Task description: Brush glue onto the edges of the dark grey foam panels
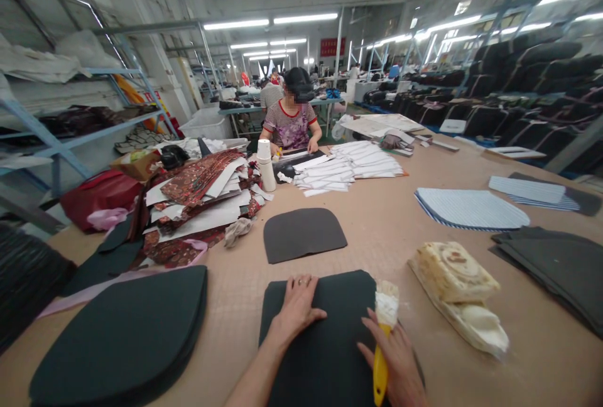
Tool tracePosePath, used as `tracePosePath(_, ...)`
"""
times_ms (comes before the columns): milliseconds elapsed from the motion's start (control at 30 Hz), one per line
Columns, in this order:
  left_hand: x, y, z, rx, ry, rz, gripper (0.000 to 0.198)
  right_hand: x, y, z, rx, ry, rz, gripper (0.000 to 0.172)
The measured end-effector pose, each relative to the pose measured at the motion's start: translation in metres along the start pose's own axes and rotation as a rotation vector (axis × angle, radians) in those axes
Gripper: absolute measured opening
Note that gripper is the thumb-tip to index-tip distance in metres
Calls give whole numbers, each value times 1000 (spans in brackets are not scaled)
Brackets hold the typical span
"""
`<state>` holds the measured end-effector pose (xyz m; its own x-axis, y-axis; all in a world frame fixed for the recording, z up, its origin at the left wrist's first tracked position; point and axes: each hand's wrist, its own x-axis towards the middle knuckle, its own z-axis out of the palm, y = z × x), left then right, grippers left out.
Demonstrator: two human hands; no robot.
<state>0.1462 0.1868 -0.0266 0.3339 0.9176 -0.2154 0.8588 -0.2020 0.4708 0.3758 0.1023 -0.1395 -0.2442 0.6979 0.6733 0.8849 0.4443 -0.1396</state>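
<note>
Left hand (298, 306) presses flat, fingers together, on the dark grey rounded foam panel (330, 338) while right hand (398, 363) clamps its fingers around the yellow-handled glue brush (382, 338)

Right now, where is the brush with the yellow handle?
In the head view, the yellow-handled brush is low and right of centre, held in the right hand, its bristles on the dark foam panel beside the left hand.

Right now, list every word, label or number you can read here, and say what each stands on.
None can be read.
Red sign on the far wall: lettering too small and blurred.
Carton beside the patterned fabric pile: print too blurred.
Brush in the right hand: no marking visible.
</note>
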Motion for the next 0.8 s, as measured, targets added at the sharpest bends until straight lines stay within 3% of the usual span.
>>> tracePosePath(167, -2, 5, 9, 26, -46, -33, 72, -9, -2, 8, 23, -43, 46, 32)
tracePosePath(400, -3, 7, 9, 31, -50, -80, 67, 1, -2, 1, 10, 47, 1, 31)
tracePosePath(500, -9, 6, 19, 22, 8, -78, 69, 6, -3, -3, -13, 53, -14, 30)
tracePosePath(600, -12, -4, 24, 8, 142, -40, 58, 6, -2, -2, -30, 52, -26, 29)
tracePosePath(700, 0, -26, 12, 22, 232, -86, 48, 0, 4, 5, -59, 55, -39, 27)
tracePosePath(800, 31, -47, -11, 54, 255, -98, 48, -6, 7, 14, -87, 81, -66, 24)
